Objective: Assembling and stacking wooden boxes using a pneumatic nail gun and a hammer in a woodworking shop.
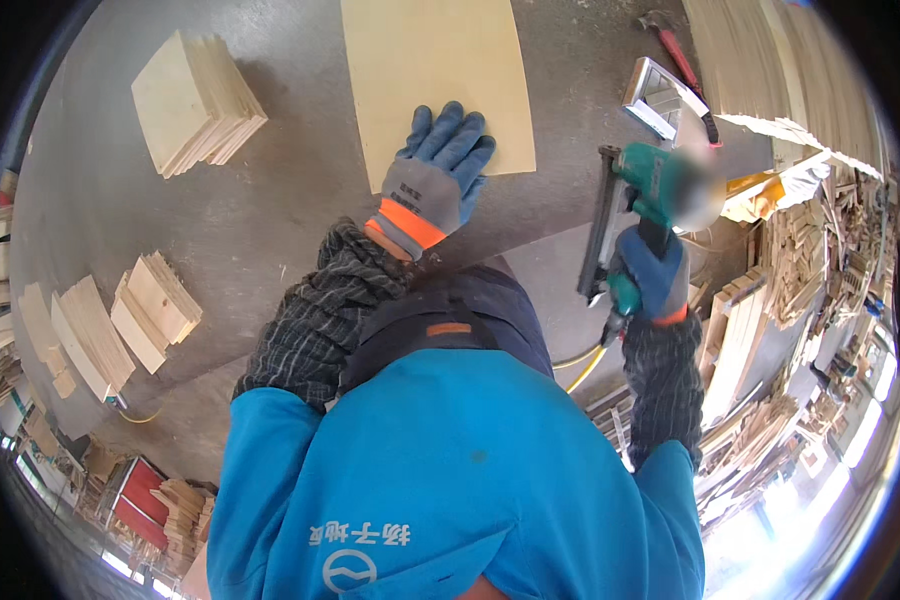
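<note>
Table (pixel 290 60) is bearing board (pixel 440 60), near edge lying under L hand (pixel 432 180), fingers straight & released, pointing fwd. Nailer (pixel 650 180) is sitting R of board, R hand (pixel 655 275) clenching its grip, arm reaching fwd.

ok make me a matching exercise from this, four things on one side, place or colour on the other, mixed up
1 left hand
2 nail gun
3 hammer
4 square board stack

A red and black
B at the picture's upper left
C laid on a pale wood sheet
D held in the right hand

Pairs: 1-C, 2-D, 3-A, 4-B
</note>
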Demonstrator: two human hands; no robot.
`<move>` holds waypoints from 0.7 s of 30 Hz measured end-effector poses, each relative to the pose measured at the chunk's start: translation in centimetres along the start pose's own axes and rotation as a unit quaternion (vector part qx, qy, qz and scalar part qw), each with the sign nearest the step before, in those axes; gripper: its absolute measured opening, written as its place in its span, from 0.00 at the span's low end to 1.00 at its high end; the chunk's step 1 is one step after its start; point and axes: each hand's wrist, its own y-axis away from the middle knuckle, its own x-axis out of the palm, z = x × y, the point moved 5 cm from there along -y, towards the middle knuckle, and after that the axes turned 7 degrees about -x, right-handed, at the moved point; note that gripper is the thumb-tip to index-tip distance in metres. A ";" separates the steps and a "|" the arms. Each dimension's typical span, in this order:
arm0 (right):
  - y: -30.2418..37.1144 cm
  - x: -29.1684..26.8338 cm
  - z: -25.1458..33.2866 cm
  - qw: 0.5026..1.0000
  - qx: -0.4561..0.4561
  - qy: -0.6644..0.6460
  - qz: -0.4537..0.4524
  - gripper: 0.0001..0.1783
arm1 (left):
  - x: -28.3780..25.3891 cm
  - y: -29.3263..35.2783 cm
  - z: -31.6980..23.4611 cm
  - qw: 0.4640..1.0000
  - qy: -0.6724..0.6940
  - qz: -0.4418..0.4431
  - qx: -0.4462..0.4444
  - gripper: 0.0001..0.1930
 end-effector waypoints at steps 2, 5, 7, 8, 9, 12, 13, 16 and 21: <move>2.7 1.2 1.7 0.998 0.001 -0.019 0.061 0.11 | 0.3 0.3 0.3 1.000 0.001 -0.006 0.001 0.22; 5.3 5.5 5.4 0.996 -0.026 -0.042 0.080 0.25 | 0.2 0.2 0.2 1.000 0.007 -0.009 0.002 0.21; 4.9 6.2 4.9 0.993 -0.007 -0.016 0.119 0.33 | 0.1 0.3 0.2 1.000 0.012 -0.006 -0.003 0.21; 4.7 6.4 4.4 0.992 0.009 -0.007 0.125 0.29 | 0.2 0.3 0.3 1.000 0.014 -0.011 0.001 0.21; 4.5 6.6 4.1 0.991 0.025 0.002 0.130 0.24 | 0.2 0.3 0.4 1.000 0.016 -0.016 0.005 0.21; 4.1 7.3 4.4 0.991 0.026 -0.015 0.134 0.24 | 0.1 0.4 0.4 1.000 0.022 -0.014 0.001 0.21; 3.9 7.5 4.4 0.990 0.029 -0.020 0.135 0.25 | 0.2 0.4 0.5 1.000 0.023 -0.015 -0.001 0.21; 3.8 8.4 4.9 0.993 0.028 -0.004 0.117 0.30 | 0.4 0.6 0.7 1.000 0.020 -0.013 -0.002 0.21; 3.4 8.3 4.2 0.989 0.036 -0.028 0.141 0.25 | 0.6 0.7 0.8 1.000 0.010 -0.008 0.006 0.21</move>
